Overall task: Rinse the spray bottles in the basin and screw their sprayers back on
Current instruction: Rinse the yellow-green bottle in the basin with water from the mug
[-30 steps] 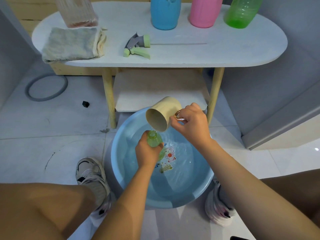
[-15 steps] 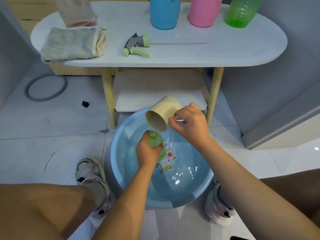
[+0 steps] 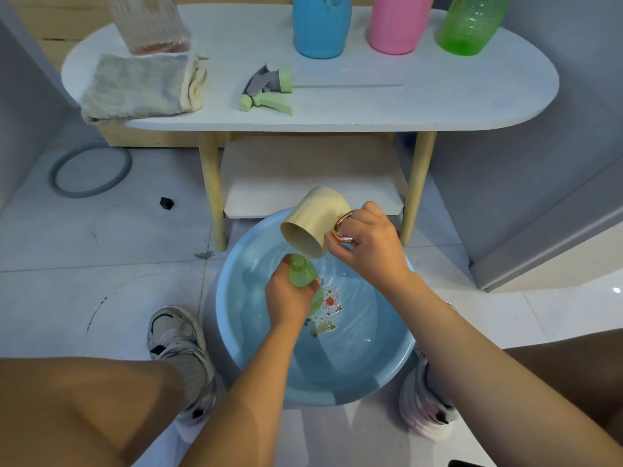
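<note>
My left hand [image 3: 288, 298] grips a small green bottle [image 3: 301, 272] upright over the blue basin [image 3: 236, 318], its open neck pointing up. My right hand [image 3: 369, 242] holds a cream cup [image 3: 315, 222] by its gold handle, tipped so the cup's mouth is just above the bottle's neck. The basin holds water and shows a cartoon print on its bottom. A green and grey sprayer [image 3: 268, 91] lies on the white table [image 3: 438, 102], its thin tube stretching to the right.
A blue bottle [image 3: 320, 25], a pink bottle [image 3: 396, 23] and a larger green bottle [image 3: 470, 23] stand at the table's back. A folded towel [image 3: 141, 85] and a ribbed clear container [image 3: 150, 23] sit at its left. My shoes flank the basin on the tiled floor.
The cup has tipped slightly more over the bottle's neck. Both hands stay in nearly the same place above the basin.
</note>
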`<state>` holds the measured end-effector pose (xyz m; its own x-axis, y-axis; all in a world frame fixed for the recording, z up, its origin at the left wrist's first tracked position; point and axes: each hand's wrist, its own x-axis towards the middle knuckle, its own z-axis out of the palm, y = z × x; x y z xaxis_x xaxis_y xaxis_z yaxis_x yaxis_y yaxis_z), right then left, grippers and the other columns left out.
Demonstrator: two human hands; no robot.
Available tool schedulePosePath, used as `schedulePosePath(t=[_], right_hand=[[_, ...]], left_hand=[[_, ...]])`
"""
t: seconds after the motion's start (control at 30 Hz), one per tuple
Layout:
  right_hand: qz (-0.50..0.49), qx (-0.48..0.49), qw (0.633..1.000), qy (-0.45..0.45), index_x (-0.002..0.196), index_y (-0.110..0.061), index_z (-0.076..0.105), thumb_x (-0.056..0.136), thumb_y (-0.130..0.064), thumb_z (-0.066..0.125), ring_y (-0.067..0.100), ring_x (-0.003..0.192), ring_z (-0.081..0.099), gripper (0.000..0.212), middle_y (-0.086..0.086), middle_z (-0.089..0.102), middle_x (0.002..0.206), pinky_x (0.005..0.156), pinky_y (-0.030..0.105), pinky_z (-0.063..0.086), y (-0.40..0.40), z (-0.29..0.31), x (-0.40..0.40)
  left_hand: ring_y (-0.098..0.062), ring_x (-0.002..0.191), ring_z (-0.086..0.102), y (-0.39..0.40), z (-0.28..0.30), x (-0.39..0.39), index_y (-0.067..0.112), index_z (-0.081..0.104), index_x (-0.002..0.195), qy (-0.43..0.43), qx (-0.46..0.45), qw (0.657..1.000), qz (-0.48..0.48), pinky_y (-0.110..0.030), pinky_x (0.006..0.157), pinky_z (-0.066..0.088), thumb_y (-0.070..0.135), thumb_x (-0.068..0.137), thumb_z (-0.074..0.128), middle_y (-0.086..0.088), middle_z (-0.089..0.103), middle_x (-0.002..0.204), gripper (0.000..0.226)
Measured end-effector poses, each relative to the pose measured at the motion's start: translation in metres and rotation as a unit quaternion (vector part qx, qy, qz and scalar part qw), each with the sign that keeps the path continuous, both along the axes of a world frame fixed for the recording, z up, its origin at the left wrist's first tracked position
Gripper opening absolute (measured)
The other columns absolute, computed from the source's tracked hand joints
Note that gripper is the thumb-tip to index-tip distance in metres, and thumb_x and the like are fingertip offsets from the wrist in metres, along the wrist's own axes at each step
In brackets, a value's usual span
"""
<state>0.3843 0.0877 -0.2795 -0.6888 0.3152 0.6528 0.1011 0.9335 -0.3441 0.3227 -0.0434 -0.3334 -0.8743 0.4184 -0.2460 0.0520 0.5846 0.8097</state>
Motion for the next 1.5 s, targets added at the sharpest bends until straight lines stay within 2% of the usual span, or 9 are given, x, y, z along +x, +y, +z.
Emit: schedulePosePath(t=[0.13,0.67,0.8,0.93,1.07,1.2,1.33,1.4,1.5], right_hand=[[0.015,0.019,1.000,-0.004,0.049,-0.008,0.045,0.075,-0.011,0.069,0.024,0.054,0.039,0.035,0.003,0.044,0.051,0.056,0.027,0.033,0.001,0.000,-0.001],[0.031,0.050,0.998,-0.003,0.049,-0.007,0.046,0.074,-0.008,0.070,0.023,0.054,0.037,0.035,0.004,0.043,0.050,0.057,0.026,0.033,-0.001,0.001,-0.002],[0.019,0.028,0.999,0.008,0.048,-0.007,0.045,0.073,-0.008,0.071,0.023,0.055,0.037,0.035,0.003,0.044,0.050,0.059,0.022,0.030,-0.002,0.002,0.000],[-0.062,-0.078,0.995,0.003,0.048,-0.012,0.046,0.074,-0.018,0.066,0.017,0.060,0.034,0.033,-0.009,0.035,0.053,0.052,0.020,0.026,-0.003,0.001,0.003],[-0.200,-0.254,0.941,-0.100,0.052,-0.013,0.036,0.081,-0.024,0.067,0.020,0.063,0.038,0.043,-0.004,0.036,0.051,0.048,0.030,0.022,0.007,-0.013,0.010],[-0.256,-0.368,0.873,-0.193,0.056,-0.013,0.031,0.090,-0.032,0.058,0.022,0.056,0.035,0.047,0.001,0.036,0.053,0.048,0.032,0.024,0.012,-0.038,0.022],[-0.261,-0.359,0.843,-0.304,0.069,-0.008,0.048,0.093,-0.031,0.051,0.027,0.068,0.046,0.034,0.009,0.051,0.069,0.055,0.030,0.032,0.007,-0.070,0.035],[-0.257,-0.328,0.837,-0.354,0.066,-0.008,0.045,0.093,-0.027,0.048,0.029,0.072,0.047,0.033,0.011,0.051,0.075,0.057,0.030,0.034,0.002,-0.082,0.041],[-0.224,-0.250,0.839,-0.428,0.072,-0.009,0.049,0.095,-0.027,0.042,0.030,0.095,0.046,0.031,0.014,0.055,0.087,0.067,0.032,0.035,-0.007,-0.090,0.043]], left_hand=[[-0.020,0.101,0.061,0.000,0.000,0.000,0.017,0.058,0.118,0.010,-0.006,1.000,-0.007,-0.016,0.074,0.035,0.019,0.076,0.076,0.002,0.067,0.108,0.046],[-0.023,0.100,0.061,0.002,-0.003,-0.001,0.017,0.059,0.114,0.023,-0.020,0.999,-0.011,-0.019,0.074,0.036,0.021,0.078,0.074,0.000,0.067,0.107,0.039],[-0.022,0.102,0.061,0.003,-0.005,-0.002,0.020,0.059,0.116,0.018,-0.007,1.000,-0.001,-0.020,0.076,0.038,0.022,0.077,0.074,0.002,0.067,0.108,0.042],[-0.020,0.103,0.061,0.004,-0.009,-0.004,0.021,0.058,0.121,0.004,0.006,1.000,0.011,-0.020,0.078,0.041,0.022,0.074,0.076,0.002,0.067,0.110,0.050],[-0.020,0.110,0.058,0.001,-0.010,-0.004,0.022,0.055,0.128,-0.011,0.033,0.999,0.015,-0.025,0.091,0.044,0.020,0.073,0.077,0.001,0.064,0.118,0.060],[-0.023,0.110,0.057,0.001,-0.013,-0.006,0.021,0.053,0.131,-0.005,0.029,0.999,0.016,-0.027,0.091,0.043,0.020,0.072,0.078,-0.003,0.063,0.119,0.064],[-0.022,0.114,0.056,0.001,-0.018,-0.008,0.021,0.053,0.132,0.002,0.023,1.000,0.016,-0.027,0.095,0.042,0.023,0.072,0.078,-0.003,0.062,0.123,0.065],[-0.021,0.114,0.056,-0.001,-0.019,-0.009,0.021,0.053,0.132,0.004,0.025,1.000,0.017,-0.026,0.095,0.042,0.024,0.073,0.079,-0.002,0.061,0.124,0.064],[-0.020,0.115,0.055,-0.002,-0.020,-0.010,0.021,0.054,0.131,0.007,0.027,0.999,0.021,-0.027,0.097,0.041,0.024,0.073,0.079,-0.002,0.061,0.125,0.064]])
